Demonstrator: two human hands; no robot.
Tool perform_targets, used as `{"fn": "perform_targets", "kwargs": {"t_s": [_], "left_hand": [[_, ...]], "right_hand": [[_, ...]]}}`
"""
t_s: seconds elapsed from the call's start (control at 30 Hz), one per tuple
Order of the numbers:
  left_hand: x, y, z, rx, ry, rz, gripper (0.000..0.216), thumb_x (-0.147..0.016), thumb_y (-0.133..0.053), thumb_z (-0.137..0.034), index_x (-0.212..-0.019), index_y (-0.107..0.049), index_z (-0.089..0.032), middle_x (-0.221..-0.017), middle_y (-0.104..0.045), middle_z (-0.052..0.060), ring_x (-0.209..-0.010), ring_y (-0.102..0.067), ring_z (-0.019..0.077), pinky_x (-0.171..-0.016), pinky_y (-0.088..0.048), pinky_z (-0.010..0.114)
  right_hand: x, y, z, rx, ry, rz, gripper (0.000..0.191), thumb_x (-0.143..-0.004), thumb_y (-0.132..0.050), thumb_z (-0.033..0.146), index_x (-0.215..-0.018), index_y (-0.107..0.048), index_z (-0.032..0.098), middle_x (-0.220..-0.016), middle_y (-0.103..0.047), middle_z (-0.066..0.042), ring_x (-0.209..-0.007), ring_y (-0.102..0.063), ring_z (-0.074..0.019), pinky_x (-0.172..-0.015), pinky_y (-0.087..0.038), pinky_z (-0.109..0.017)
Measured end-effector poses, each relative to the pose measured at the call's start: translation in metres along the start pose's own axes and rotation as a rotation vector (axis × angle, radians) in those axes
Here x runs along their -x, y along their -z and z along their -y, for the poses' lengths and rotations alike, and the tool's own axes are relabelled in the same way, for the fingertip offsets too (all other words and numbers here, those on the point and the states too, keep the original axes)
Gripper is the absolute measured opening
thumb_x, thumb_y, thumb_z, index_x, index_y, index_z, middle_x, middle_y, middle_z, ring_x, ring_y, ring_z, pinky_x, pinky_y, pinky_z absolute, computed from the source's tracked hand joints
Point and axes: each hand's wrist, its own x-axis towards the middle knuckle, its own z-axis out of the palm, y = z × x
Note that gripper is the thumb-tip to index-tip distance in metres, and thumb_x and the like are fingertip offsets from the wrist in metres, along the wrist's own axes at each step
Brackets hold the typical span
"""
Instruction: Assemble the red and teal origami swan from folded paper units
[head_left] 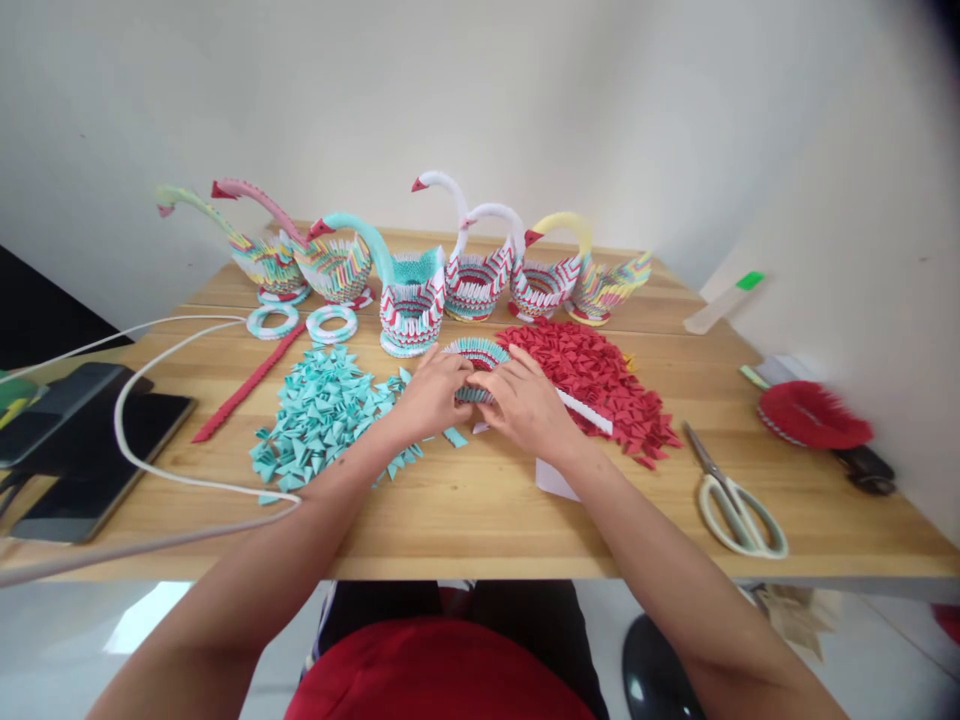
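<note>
The left hand [435,392] and right hand [519,398] were curled, fingers partly bent, closed around the near part of a striped paper ring [484,348]; thumb contact was partly hidden. The ring, just above the surface [480,530] or resting on it (which, I could not tell), looked light and dry, springy rather than rigid, and likely to part at its folds if squeezed or twisted; it seemed best cupped from both sides, low on the wall. Left of the ring lay a heap of turquoise paper pieces [319,420]; just right of it, a heap of red paper pieces [607,390], with a white strip [586,411] nearer. Paper swans [412,318] stood beyond the ring, scissors [726,490] well to its right, and a dark flat device [105,470] far to its left. A pale, plain wall [480,100] rose behind it all.
</note>
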Motion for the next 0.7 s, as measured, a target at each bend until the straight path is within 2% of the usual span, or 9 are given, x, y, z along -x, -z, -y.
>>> {"fn": "perform_targets", "kwargs": {"t_s": [0.23,0.5,0.6,0.7], "left_hand": [[-0.001,-0.001,-0.001,0.005,0.009,0.005,0.022,-0.073,-0.064,-0.016,-0.095,-0.066,-0.019,-0.109,-0.066,0.007,-0.112,-0.056,0.0271,-0.116,-0.022,0.055],[-0.001,-0.001,0.001,0.024,0.012,0.022,0.026,-0.07,-0.066,-0.016,-0.096,-0.068,-0.019,-0.107,-0.065,0.005,-0.108,-0.057,0.0259,-0.115,-0.022,0.054],[-0.001,-0.001,0.003,0.021,-0.006,0.025,0.024,-0.075,-0.066,-0.018,-0.098,-0.07,-0.02,-0.108,-0.066,0.006,-0.11,-0.056,0.0263,-0.113,-0.024,0.053],[0.0,-0.001,0.005,0.031,-0.039,0.021,0.015,-0.079,-0.067,-0.022,-0.093,-0.071,-0.022,-0.108,-0.066,0.006,-0.11,-0.057,0.0251,-0.112,-0.025,0.053]], "right_hand": [[0.001,-0.001,-0.001,-0.002,-0.008,-0.02,0.037,-0.084,-0.057,0.011,-0.119,-0.054,0.02,-0.093,-0.069,-0.006,-0.094,-0.063,-0.0246,-0.11,-0.037,-0.053],[0.0,0.0,0.002,-0.009,-0.005,-0.012,0.04,-0.083,-0.054,0.008,-0.121,-0.052,0.019,-0.096,-0.069,-0.007,-0.096,-0.063,-0.0247,-0.111,-0.036,-0.054],[-0.001,0.007,0.001,-0.037,-0.03,0.003,0.042,-0.084,-0.056,0.01,-0.124,-0.052,0.018,-0.1,-0.069,-0.008,-0.1,-0.063,-0.0253,-0.112,-0.035,-0.054],[0.0,0.023,-0.009,-0.087,-0.116,-0.034,0.04,-0.084,-0.058,0.014,-0.124,-0.053,0.019,-0.1,-0.07,-0.007,-0.099,-0.064,-0.0255,-0.111,-0.035,-0.054]]}}
